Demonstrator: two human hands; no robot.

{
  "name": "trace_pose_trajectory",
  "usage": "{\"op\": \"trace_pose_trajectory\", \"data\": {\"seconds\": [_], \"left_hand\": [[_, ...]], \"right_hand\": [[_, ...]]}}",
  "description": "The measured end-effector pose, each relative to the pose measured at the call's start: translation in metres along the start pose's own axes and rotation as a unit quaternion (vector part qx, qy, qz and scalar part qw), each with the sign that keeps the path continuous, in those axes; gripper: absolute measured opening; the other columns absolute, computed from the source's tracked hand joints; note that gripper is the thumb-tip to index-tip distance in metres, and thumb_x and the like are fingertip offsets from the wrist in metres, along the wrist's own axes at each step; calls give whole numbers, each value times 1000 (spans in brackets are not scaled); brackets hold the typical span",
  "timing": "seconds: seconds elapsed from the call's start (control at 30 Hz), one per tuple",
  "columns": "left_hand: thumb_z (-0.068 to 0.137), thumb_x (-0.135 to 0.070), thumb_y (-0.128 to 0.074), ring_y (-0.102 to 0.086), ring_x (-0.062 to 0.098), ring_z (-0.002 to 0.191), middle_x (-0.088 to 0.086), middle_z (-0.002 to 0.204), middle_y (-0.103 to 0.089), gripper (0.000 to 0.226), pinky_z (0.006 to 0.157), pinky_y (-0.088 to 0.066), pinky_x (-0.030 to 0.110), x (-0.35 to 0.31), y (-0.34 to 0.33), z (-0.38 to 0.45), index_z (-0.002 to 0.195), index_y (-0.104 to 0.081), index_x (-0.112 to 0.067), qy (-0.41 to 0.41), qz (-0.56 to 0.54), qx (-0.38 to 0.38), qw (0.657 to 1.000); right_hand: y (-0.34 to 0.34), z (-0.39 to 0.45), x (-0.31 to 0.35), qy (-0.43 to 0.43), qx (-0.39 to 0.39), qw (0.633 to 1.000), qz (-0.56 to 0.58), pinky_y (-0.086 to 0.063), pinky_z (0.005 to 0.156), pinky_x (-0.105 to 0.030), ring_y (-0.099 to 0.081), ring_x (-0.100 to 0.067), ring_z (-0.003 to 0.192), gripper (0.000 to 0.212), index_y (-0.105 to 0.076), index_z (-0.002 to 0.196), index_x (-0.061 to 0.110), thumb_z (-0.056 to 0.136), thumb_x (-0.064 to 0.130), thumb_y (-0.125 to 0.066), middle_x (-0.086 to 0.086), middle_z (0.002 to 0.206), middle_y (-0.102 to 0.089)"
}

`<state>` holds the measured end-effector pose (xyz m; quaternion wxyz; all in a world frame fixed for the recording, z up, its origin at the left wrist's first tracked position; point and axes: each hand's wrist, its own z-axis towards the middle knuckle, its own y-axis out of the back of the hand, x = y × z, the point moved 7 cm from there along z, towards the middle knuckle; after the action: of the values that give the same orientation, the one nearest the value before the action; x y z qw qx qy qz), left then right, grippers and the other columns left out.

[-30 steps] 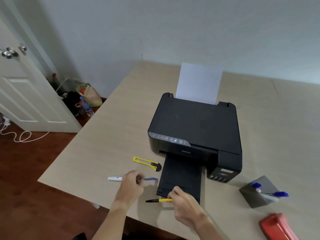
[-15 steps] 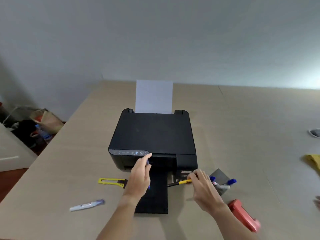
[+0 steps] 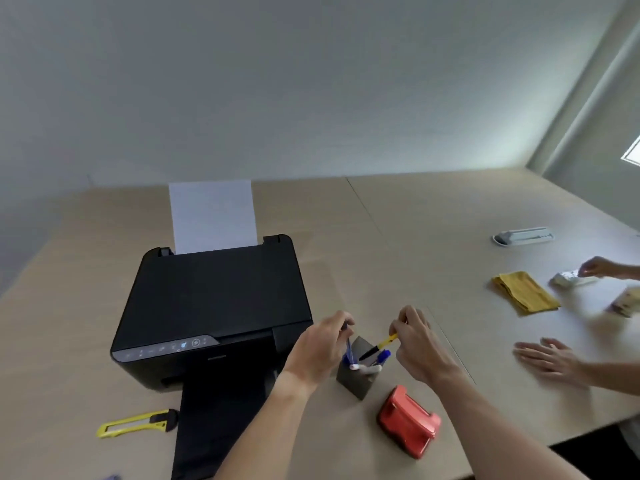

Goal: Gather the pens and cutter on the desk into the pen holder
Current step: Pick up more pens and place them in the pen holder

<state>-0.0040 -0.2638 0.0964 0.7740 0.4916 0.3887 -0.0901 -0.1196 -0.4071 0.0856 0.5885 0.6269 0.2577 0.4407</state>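
Pens are held over the holder: a blue pen pinched in the left hand, a yellow pen in the right hand. Tips should be lowered into the opening before release. One cutter lies on the desk; two capped pens are already inside.

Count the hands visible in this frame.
4: wearer's left hand and right hand above the pen holder; another person's near hand flat on the desk at right, far hand behind it.
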Motion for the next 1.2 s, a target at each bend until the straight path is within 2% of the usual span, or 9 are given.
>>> {"op": "trace_pose_trajectory", "data": {"seconds": [0.23, 0.4, 0.6, 0.7, 0.8, 0.9, 0.97, 1.1, 1.2], "left_hand": [[102, -23, -49, -67, 19, 92, 2, 100, -73, 10, 74, -52, 32, 3, -11, 13, 109, -55, -18, 3, 19, 2, 1000], [101, -26, -50, -67, 20, 94, 1, 101, -71, 11, 77, -53, 37, 0, -17, 19, 110, -55, -20, -5, -5, 5, 1000], [101, -29, -50, -65, 12, 85, -4, 94, -71, 9, 67, -43, 18, -8, -22, 15, 107, -54, -24, -34, -4, -25, 999], [102, -30, -48, -66, 15, 84, -3, 93, -71, 11, 67, -43, 21, -7, -26, 14, 107, -55, -23, -36, 14, -20, 999], [103, -31, -45, -68, 19, 85, -1, 95, -72, 17, 68, -52, 29, -3, -32, 13, 110, -59, -21, -29, 32, -6, 999], [104, -32, -44, -69, 19, 88, 0, 100, -72, 23, 74, -57, 38, 3, -35, 9, 114, -61, -21, -6, 20, 5, 1000], [104, -30, -44, -67, 19, 85, 0, 95, -71, 22, 74, -55, 41, 7, -35, 4, 108, -64, -21, 6, 24, 9, 1000], [101, -24, -47, -64, 19, 71, 3, 80, -70, 22, 65, -53, 40, 27, -30, -17, 91, -64, -15, 45, 25, 27, 998], [99, -23, -46, -65, 16, 67, 1, 76, -69, 23, 59, -53, 32, 53, -23, -52, 85, -63, -14, 73, 66, 70, 993]], "right_hand": [[-17, -2, 4, -22, 27, 999, -6, -41, 90, -29, -44, -28, 105, 35, -63, 94, 3, 70, -12, -45, -10, 109, -46], [-18, -7, 6, -9, 33, 999, 34, -46, 92, -34, -43, -26, 113, 57, -53, 118, 5, 68, -18, -41, -12, 118, -46], [-17, -18, -7, -41, 20, 998, 48, -49, 83, -32, -45, -23, 113, 62, -52, 116, 8, 61, -20, -42, -7, 117, -48], [-18, -25, -13, -62, 17, 998, 28, -46, 87, -30, -48, -25, 110, 56, -55, 110, 10, 62, -15, -43, -6, 112, -52], [-21, -31, -16, -78, 24, 996, 23, -43, 89, -29, -52, -25, 106, 47, -59, 106, 10, 67, -11, -43, -7, 109, -57], [-25, -36, -18, -100, 52, 993, 33, -42, 83, -30, -56, -28, 100, 38, -59, 100, 11, 71, -6, -43, -7, 105, -61], [-29, -39, -16, -111, 77, 990, 50, -43, 74, -31, -57, -29, 93, 30, -58, 94, 12, 71, -2, -43, -6, 101, -62], [-43, -39, 3, -97, 84, 990, 55, -45, 64, -36, -58, -27, 77, 11, -53, 78, 15, 79, 10, -44, -4, 82, -61], [-64, -34, 33, -46, 93, 994, 40, -44, 58, -38, -58, -28, 68, 13, -54, 77, 17, 85, 16, -44, -6, 74, -63]]}}
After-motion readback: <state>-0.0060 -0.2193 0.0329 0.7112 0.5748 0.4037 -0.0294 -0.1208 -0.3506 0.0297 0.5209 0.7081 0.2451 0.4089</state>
